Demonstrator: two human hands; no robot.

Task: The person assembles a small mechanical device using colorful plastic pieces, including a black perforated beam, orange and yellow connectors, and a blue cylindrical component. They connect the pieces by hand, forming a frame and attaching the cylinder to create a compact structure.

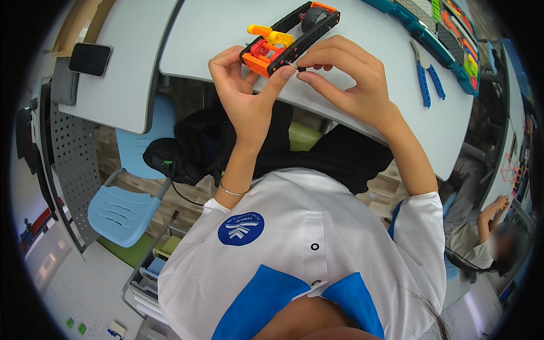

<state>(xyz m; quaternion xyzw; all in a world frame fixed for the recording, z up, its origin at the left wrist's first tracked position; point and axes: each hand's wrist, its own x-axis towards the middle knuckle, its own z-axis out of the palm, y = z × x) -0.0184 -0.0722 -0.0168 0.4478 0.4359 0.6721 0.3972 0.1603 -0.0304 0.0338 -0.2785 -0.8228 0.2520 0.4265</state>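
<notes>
My left hand [243, 96] grips the near end of a plastic construction-kit frame [310, 38], held over the front edge of the white table. Long black perforated beams form its sides, orange pieces close both ends, and a dark grey wheel [313, 20] sits at the far end. Yellow pieces [272, 35] and red parts stand out on the frame. With thumb and fingertips, my right hand [354, 76] pinches a small black piece [301, 69] beside the frame's near right corner, close to a thin pin and my left thumb. Whether the piece touches the pin I cannot tell.
Blue-handled pliers [425, 76] lie on the table to the right, beside a teal tray [381, 5] of colourful parts. A black phone [90, 59] rests on the left table. Light-blue chairs [123, 215] stand lower left; another person [479, 246] sits far right.
</notes>
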